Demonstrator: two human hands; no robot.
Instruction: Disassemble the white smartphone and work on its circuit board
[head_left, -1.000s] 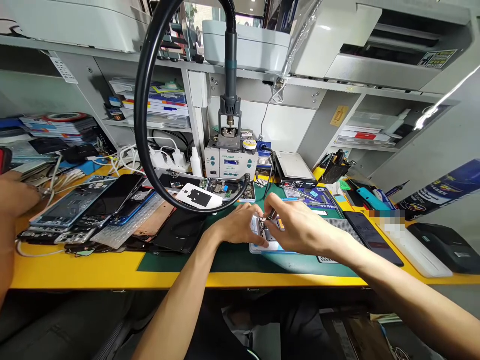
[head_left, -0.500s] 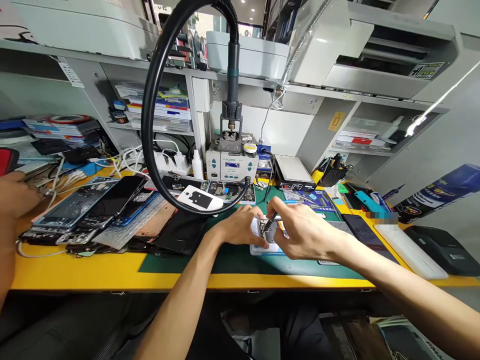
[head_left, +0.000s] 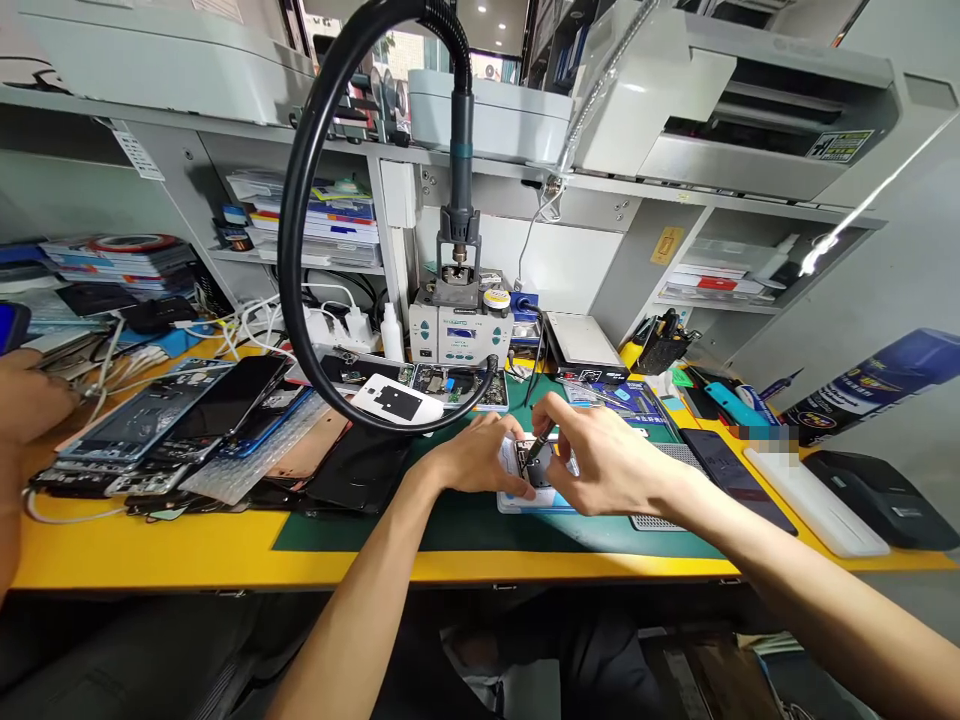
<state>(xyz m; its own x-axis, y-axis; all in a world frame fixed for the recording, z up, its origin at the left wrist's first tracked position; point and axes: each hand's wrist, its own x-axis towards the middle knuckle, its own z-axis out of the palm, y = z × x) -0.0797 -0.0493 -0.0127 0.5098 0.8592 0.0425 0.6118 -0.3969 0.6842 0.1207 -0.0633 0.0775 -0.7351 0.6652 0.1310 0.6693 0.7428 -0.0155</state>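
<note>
My left hand grips the near and far sides of an opened phone, thumb at the lower edge and fingers at the top. Grey metal plates and small parts show inside it. The phone rests on a pale blue-white pad on the green mat. My right hand pinches a slim dark pen-like tool, held at a slant with its tip down at the phone's upper left part. Whether the tip touches cannot be made out. The right fingers hide part of the phone.
Opened phones and panels pile up on the left. Behind stands a hot-air station with a looping black hose. A dark phone, white slab and spray can lie right. Another person's hand is far left.
The view has shifted slightly. The tool shows more plainly over the phone, while both my hands keep their hold. An object above the other person's hand now looks blue instead of red.
</note>
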